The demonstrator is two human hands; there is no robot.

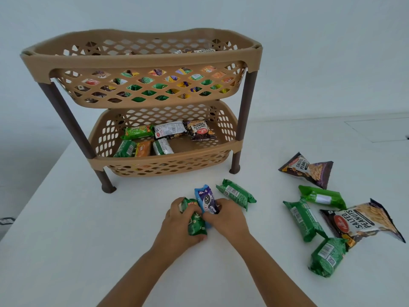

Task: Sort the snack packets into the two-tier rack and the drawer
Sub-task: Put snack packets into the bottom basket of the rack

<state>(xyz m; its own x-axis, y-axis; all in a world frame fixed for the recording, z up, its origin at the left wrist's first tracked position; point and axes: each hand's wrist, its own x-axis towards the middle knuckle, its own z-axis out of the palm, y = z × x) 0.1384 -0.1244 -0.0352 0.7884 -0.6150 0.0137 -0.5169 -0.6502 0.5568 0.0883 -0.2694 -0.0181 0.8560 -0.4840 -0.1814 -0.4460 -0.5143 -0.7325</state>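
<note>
A tan two-tier rack (141,58) on brown legs stands on the white table. Its top basket is packed with several snack packets; the lower basket (168,161) holds several more. In front of the rack, my left hand (177,227) grips a green packet (195,224). My right hand (228,218) grips a blue-and-purple cookie packet (207,199) that lies against the green one. A loose green packet (235,193) rests just right of my hands. No drawer is in view.
On the table's right lie two salted-peanut bags (307,170) (363,222) and three green packets (321,196) (304,220) (327,257). The table's left edge (55,160) runs diagonally past the rack's front left leg.
</note>
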